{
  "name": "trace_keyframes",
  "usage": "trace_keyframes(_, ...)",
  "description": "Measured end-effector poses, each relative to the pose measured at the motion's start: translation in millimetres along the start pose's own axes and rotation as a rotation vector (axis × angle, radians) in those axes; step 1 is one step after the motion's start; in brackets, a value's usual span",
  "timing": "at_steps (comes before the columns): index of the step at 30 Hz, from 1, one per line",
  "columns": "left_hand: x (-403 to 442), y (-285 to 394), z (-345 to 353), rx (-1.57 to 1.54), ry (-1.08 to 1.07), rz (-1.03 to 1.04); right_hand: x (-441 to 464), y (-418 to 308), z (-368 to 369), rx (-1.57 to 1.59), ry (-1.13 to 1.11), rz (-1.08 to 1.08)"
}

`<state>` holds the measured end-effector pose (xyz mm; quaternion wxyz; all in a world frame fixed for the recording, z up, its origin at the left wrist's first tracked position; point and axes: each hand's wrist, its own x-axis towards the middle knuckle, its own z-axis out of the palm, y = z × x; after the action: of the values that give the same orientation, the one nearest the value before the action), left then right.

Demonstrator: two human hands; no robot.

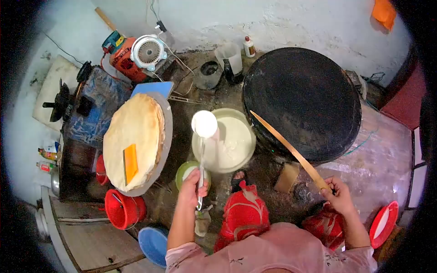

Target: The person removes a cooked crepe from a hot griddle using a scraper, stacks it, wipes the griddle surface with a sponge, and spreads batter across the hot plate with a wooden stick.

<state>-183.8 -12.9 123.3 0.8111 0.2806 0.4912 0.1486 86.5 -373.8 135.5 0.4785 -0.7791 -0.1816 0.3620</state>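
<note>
My left hand (191, 185) is closed around the handle of a metal ladle (204, 124). The ladle's bowl, full of white batter, is above the left side of a pale basin (249, 125) of creamy batter. In my right hand (337, 196) is the end of a long, thin wooden spatula (291, 149), pinched between the fingers. Its narrow tip lies over the left part of a large round black griddle (302, 102), whose surface is bare. Whether the spatula touches the griddle, I cannot tell.
A stack of thin pancakes (132, 123) with an orange scraper (131, 163) on top stands at the left on a round board. Nearby are a red bucket (119, 209), a blue basin (152, 245) and a green bowl (180, 172). A blower (149, 52) and plastic jug (230, 57) stand behind.
</note>
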Motion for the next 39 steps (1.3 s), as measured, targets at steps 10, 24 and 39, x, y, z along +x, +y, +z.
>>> trace_keyframes(10,-7,65,128,-0.029,-0.302,0.267,40,-20,-15,-0.351,0.139,-0.339)
trace_keyframes(24,135,-2,229,-0.003,-0.269,0.247,119,-29,-12,-0.486,0.281,-0.522)
trace_keyframes(39,131,-43,214,0.109,-0.076,0.323,168,-28,16,-0.424,0.283,-0.549)
